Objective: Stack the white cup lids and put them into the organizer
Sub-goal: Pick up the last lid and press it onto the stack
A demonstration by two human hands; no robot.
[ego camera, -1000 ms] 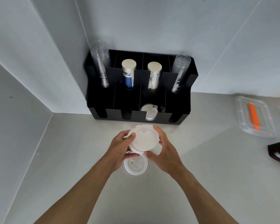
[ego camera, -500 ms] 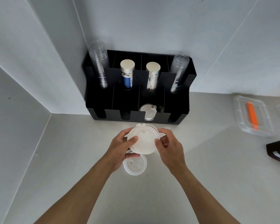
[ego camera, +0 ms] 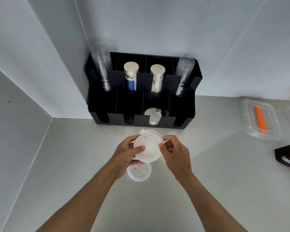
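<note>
Nearest the person, one white lid lies flat on the grey counter, just below the hands, probably waiting its turn for the pile. Above it the left hand cups a small stack of lids from beneath with the thumb pressed on top, while the right hand pinches the stack's right rim between thumb and fingers, seemingly to square the lids so that they nest. Bare counter lies on every side, so there is room to shift. Farther off, against the wall corner, stands the black organizer; its third front slot from the left already holds a lid, and the notched front edge must be cleared when lowering the stack in. Tall cup stacks rise behind. A clear box sits far right.
</note>
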